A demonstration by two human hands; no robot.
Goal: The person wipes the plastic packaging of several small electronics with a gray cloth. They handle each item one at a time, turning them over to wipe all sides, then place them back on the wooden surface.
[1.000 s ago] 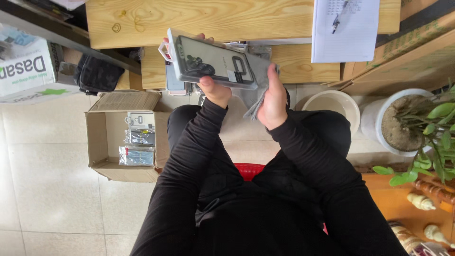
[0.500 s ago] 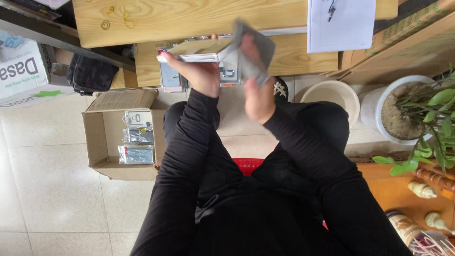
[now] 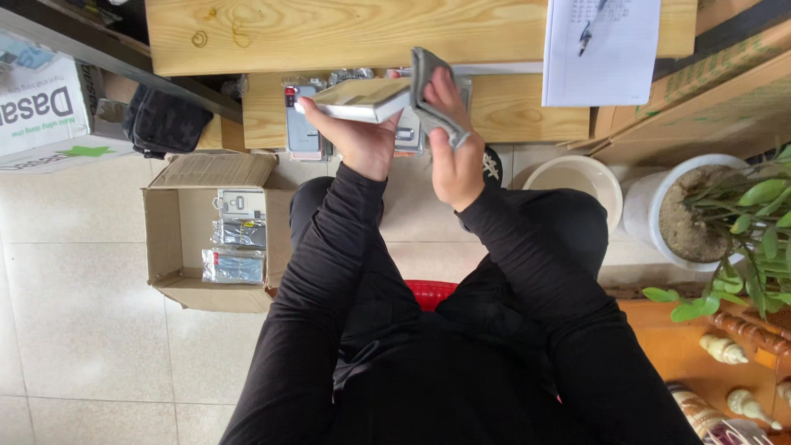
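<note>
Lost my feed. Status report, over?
Left hand holds flat box. Right hand grips grey sleeve at its end. Nothing between them.

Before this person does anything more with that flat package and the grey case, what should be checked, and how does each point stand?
1. Left hand has a firm hold on the flat package: ok, fingers wrap its underside.
2. Right hand holds the grey case: ok, fingers close over it.
3. Case and package are fully apart: cannot tell, they meet at one edge.
4. Cardboard box on the floor is open: ok, flaps are spread and packets show inside.
5. Wooden shelf ahead has free space: ok, bare wood to the right.
</note>
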